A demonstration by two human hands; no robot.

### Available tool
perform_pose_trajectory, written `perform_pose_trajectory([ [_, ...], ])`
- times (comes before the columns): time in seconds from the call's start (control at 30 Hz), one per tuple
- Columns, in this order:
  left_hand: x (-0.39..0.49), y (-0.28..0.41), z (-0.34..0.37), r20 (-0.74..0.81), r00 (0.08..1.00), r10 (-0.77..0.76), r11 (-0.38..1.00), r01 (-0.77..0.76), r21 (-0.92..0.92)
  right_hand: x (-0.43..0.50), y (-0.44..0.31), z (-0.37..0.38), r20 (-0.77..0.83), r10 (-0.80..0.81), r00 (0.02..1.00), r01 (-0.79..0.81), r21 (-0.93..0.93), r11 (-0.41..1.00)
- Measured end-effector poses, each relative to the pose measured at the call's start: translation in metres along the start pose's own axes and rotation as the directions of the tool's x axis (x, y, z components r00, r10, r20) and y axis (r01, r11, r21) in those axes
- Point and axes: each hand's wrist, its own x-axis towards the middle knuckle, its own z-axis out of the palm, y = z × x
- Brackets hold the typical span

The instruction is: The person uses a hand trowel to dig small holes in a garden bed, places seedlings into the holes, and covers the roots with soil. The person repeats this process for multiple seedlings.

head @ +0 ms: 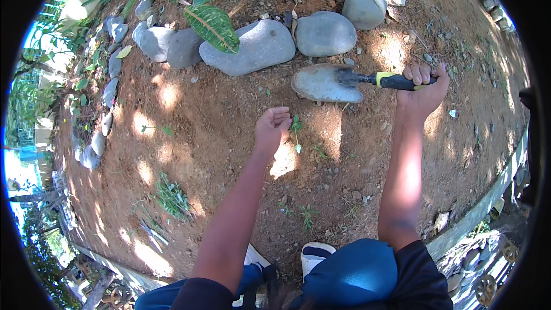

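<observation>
My right hand [424, 86] is closed around the black and yellow handle of a garden trowel [325, 83]. The trowel's soil-smeared metal blade points left, just below the row of river stones. Lower and to the left, my left hand [274, 125] has its fingers curled, with the thumb beside a small green weed [296, 125]. Whether the fingers grip part of the weed cannot be made out. More small weeds [307, 215] stand in the brown soil nearer my feet, and a heap of green weeds [172, 197] lies at the lower left.
Large river stones [249, 47] form a border across the top, with a broad-leaved plant [215, 26] behind it. Another stone row [110, 90] curves down the left side. My shoes [316, 254] are at the bottom, near a concrete edge [452, 239] at the lower right.
</observation>
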Motion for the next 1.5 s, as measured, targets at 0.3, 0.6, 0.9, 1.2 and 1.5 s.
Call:
perform_pose_trajectory([
  [0.3,-0.014,0.027,-0.019,0.251,0.914,0.319,0.393,-0.369,0.842,-0.002,0.003,0.018,-0.161,0.21,0.964,-0.231,-0.124,0.965],
  [0.6,-0.019,0.019,0.011,0.068,0.977,0.204,0.661,-0.189,0.726,-0.016,-0.026,-0.052,-0.472,0.234,0.85,-0.483,-0.522,0.703],
  [0.9,0.001,0.025,0.004,0.042,0.979,0.199,0.711,-0.173,0.682,-0.046,0.028,-0.097,-0.735,0.152,0.66,-0.535,-0.319,0.783],
  [1.2,0.002,0.024,0.003,-0.007,0.984,0.178,0.793,-0.139,0.593,-0.016,-0.033,-0.025,-0.519,-0.035,0.854,-0.204,-0.395,0.896],
  [1.5,0.0,-0.002,-0.007,0.034,0.95,0.31,0.552,-0.208,0.808,-0.014,-0.048,0.0,-0.261,-0.09,0.961,0.011,-0.293,0.956],
])
